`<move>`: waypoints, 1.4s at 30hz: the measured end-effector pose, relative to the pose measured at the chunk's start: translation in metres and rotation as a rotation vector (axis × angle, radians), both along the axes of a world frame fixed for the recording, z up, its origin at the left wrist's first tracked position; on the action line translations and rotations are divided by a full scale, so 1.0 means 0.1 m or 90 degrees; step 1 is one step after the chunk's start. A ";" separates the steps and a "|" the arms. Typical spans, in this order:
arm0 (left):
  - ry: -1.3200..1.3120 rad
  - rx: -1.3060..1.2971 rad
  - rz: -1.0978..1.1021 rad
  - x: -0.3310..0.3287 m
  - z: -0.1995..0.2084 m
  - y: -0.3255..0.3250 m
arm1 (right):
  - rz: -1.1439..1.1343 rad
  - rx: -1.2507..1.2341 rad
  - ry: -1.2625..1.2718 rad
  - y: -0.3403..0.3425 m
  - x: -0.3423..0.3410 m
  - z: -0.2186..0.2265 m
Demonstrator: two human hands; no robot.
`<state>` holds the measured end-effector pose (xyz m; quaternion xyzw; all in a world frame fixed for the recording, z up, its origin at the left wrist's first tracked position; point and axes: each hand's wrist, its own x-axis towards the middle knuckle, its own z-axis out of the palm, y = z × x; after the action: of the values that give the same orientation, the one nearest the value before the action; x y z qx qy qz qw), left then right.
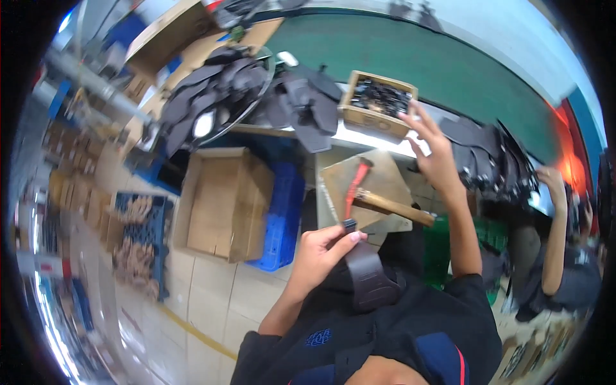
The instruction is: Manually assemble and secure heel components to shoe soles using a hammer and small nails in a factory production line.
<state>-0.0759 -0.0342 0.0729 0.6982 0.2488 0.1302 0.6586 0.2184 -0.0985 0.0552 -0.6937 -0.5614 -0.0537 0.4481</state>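
My left hand [324,253] pinches the end of a dark grey, curved plastic or rubber piece [372,282] near my chest. A small black clip-like part [350,225] shows at its upper end, by my fingertips. My right hand [433,151] is raised at the near right corner of a small cardboard box [372,120]. Its fingers are spread, and I see nothing between them. Small black parts [378,96] fill that box. Between my hands, a wooden-handled hammer [398,206] and a red-handled tool [357,183] lie on a worn board [340,173].
Piles of dark grey pieces [218,96] lie on the bench to the left, and more [475,151] to the right. An open cardboard carton [212,205] and a blue crate [282,218] stand left of me. At right, a co-worker's arm [555,237] reaches toward the bench.
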 end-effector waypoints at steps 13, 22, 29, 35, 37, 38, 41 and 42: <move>0.038 -0.106 -0.153 0.65 -0.15 -0.28 | -0.952 -0.080 0.397 -3.39 -1.26 -2.08; 0.021 -0.105 -0.168 0.79 -0.17 -0.45 | -1.158 -0.121 0.567 -4.36 -0.31 -2.94; 0.031 -0.081 -0.064 0.62 -0.31 -0.25 | -1.169 0.015 0.723 -4.48 0.26 -3.03; 0.131 -0.090 -0.086 0.63 -0.40 -0.10 | -1.274 -0.068 0.453 -3.68 0.46 -2.41; 0.104 -0.041 -0.119 0.69 -0.39 -0.20 | -1.308 -0.104 0.418 -3.62 0.62 -2.41; 0.075 0.003 -0.129 0.71 -0.38 -0.25 | -1.310 -0.105 0.404 -3.60 0.68 -2.41; 0.070 -0.042 -0.106 0.75 -0.39 -0.31 | -1.323 -0.071 0.396 -3.58 0.84 -2.45; 0.066 -0.034 -0.076 0.72 -0.37 -0.30 | -1.308 -0.068 0.390 -3.49 0.85 -2.41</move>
<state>-0.0043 -0.0639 0.0361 0.6995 0.2439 0.0475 0.6700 0.3035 -0.4472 -0.1858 -0.8363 0.4254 -0.2041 0.2792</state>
